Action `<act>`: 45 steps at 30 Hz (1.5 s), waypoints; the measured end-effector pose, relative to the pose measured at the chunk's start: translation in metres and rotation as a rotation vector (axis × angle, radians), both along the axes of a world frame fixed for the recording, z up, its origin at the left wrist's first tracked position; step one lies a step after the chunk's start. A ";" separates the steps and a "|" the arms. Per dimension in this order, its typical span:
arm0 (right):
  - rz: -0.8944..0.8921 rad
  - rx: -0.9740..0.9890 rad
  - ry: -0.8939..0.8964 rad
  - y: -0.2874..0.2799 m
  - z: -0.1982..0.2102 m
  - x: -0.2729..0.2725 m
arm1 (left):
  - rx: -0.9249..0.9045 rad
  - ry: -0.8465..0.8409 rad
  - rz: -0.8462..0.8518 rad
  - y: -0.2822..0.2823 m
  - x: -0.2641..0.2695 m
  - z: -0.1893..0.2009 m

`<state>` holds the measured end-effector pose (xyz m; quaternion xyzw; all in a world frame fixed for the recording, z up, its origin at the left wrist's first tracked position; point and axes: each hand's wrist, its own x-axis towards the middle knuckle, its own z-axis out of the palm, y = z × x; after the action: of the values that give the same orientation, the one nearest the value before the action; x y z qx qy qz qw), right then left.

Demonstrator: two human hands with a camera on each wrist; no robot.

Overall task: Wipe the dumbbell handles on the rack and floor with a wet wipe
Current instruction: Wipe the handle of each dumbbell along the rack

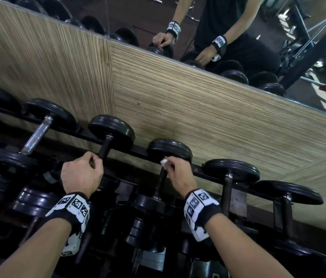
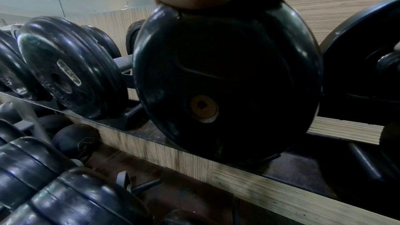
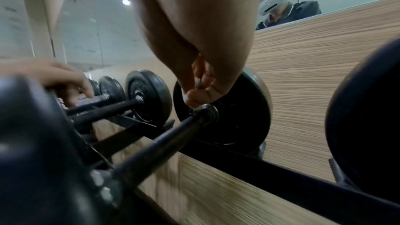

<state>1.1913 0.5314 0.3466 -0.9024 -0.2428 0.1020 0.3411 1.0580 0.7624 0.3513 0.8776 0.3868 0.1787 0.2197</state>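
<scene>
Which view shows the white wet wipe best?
Head view: the crumpled white wet wipe sticks out of the right hand at the far end of a dark dumbbell handle. The right wrist view shows only slivers of it between the fingers. The left wrist view does not show it.

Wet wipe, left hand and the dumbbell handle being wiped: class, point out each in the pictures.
wet wipe (image 1: 164, 163), head view, its white bunched end.
left hand (image 1: 81, 173), head view, its back.
dumbbell handle (image 3: 164, 145), right wrist view, mid-shaft.
</scene>
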 end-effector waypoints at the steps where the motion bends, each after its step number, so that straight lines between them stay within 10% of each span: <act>1: -0.023 -0.022 0.004 0.003 0.001 0.004 | 0.000 0.001 -0.006 0.000 0.000 0.000; 11: 0.291 -0.363 0.398 0.003 -0.014 -0.019 | -0.018 0.004 -0.001 0.005 0.001 -0.004; 18: -0.022 -0.131 0.096 0.009 0.001 0.014 | -0.007 0.005 -0.002 0.005 0.001 -0.005; 26: 0.298 -0.383 0.379 0.006 -0.005 -0.020 | -0.051 0.039 0.018 0.003 0.004 -0.003; 30: 0.180 -0.148 0.482 -0.006 0.001 -0.034 | 0.007 0.133 -0.042 -0.003 0.011 -0.011; 35: -0.075 0.435 0.745 -0.028 0.017 -0.053 | -0.771 -0.065 -0.675 -0.088 0.016 -0.007; 38: -0.223 0.578 0.795 -0.044 0.024 -0.056 | -0.944 -0.161 -0.647 -0.116 0.027 -0.003; 45: -0.598 -0.100 -0.110 -0.132 0.011 -0.066 | -0.369 0.114 -0.447 -0.084 0.078 -0.020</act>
<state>1.1252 0.3991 0.3577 -0.9536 0.0210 -0.0400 0.2975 1.1364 0.6782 0.3309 0.8949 0.2215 0.0029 0.3874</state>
